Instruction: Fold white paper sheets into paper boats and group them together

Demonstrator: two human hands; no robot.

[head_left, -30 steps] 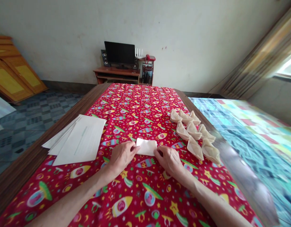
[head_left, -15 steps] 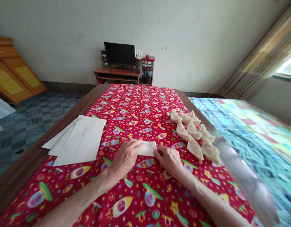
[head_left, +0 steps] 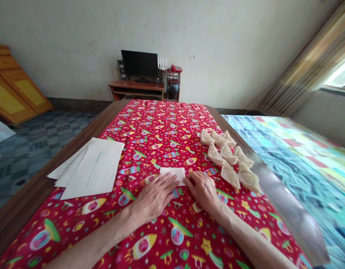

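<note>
A small folded piece of white paper [head_left: 172, 171] lies on the red patterned cloth [head_left: 172, 129] in front of me. My left hand [head_left: 157, 192] rests flat across its lower left part, fingers stretched out and covering some of it. At the paper's right edge, my right hand [head_left: 202, 186] has its fingers curled, with thumb and forefinger closed on the corner. To the right stand several folded paper boats [head_left: 230, 173] in uneven rows. Loose sheets of paper [head_left: 95, 168] lie fanned in a stack on the left.
The cloth covers a dark wooden table [head_left: 77, 149] with rounded edges. Beyond it, a monitor [head_left: 139, 64] and a red telephone [head_left: 175, 69] stand on a low desk [head_left: 138, 86]. A bed [head_left: 287, 157] is at the right, a wooden cabinet [head_left: 18, 86] at the left.
My left hand has slid down and slightly right over the paper, its fingers now spread flatter, uncovering the paper's upper left part. My right hand stays at the right edge.
</note>
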